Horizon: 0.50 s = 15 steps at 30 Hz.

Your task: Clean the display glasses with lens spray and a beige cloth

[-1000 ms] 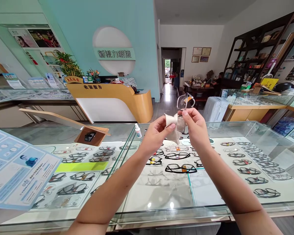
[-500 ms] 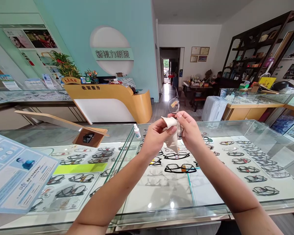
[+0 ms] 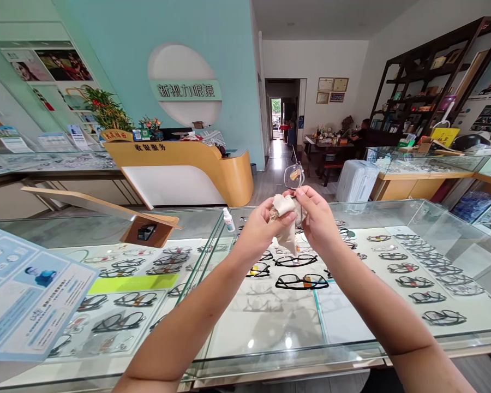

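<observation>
**Cloth (image 3: 284, 206) and glasses (image 3: 293, 176) held together above a glass counter (image 3: 294, 353)**

At the counter's near left corner, a blue-and-white leaflet (image 3: 36, 305) leans at a slant, cut off by the picture's side. Just beyond it, toward the far left edge, a wooden stand (image 3: 155, 237) has a long panel tilting up to the left and a small black object (image 3: 146, 232) at its base. Beneath the glass on this side lie rows of spectacle frames (image 3: 136, 299), with a lime-green strip (image 3: 133, 283) between two of the rows.

A white spray bottle (image 3: 228, 219) stands upright near the far edge, beside the seam that divides the counter's top.

Next comes the left hand (image 3: 258, 229), its thumb and fingers pinched around the bunched, cream-coloured cloth, which covers part of the glasses and hangs in a point below. The glasses are turned on end in the air between both hands, one lens rising clear above the fingertips. The right hand (image 3: 319, 217) grips them around the middle between thumb and curled fingers.

Under the glass below the hands lies a black-framed pair (image 3: 301, 282); toward the right edge, more eyewear (image 3: 415, 281) lies in columns.
</observation>
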Each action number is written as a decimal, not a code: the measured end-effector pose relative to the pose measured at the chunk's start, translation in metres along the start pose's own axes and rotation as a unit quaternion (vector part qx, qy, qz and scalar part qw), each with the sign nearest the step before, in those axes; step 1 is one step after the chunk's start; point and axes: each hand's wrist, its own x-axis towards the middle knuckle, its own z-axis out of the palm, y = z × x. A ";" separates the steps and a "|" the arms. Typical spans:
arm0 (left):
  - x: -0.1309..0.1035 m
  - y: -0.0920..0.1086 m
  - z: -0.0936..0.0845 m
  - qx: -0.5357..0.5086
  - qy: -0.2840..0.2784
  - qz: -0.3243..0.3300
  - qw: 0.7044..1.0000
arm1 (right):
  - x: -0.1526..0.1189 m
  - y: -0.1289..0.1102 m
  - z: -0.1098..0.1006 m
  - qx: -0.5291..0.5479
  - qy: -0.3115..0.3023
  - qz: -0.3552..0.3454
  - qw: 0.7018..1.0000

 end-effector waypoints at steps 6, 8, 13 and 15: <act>0.001 0.003 -0.003 0.012 -0.028 -0.029 0.999 | -0.001 0.000 0.002 0.000 -0.007 0.006 1.000; 0.000 0.005 -0.003 0.026 -0.039 -0.043 0.998 | -0.002 -0.001 0.004 0.004 -0.012 0.010 1.000; -0.001 0.003 -0.004 0.053 -0.049 -0.013 0.997 | -0.006 -0.001 0.006 0.001 -0.002 0.015 1.000; -0.001 0.001 -0.002 0.062 -0.045 0.005 0.997 | -0.006 0.000 0.006 -0.012 -0.001 0.017 1.000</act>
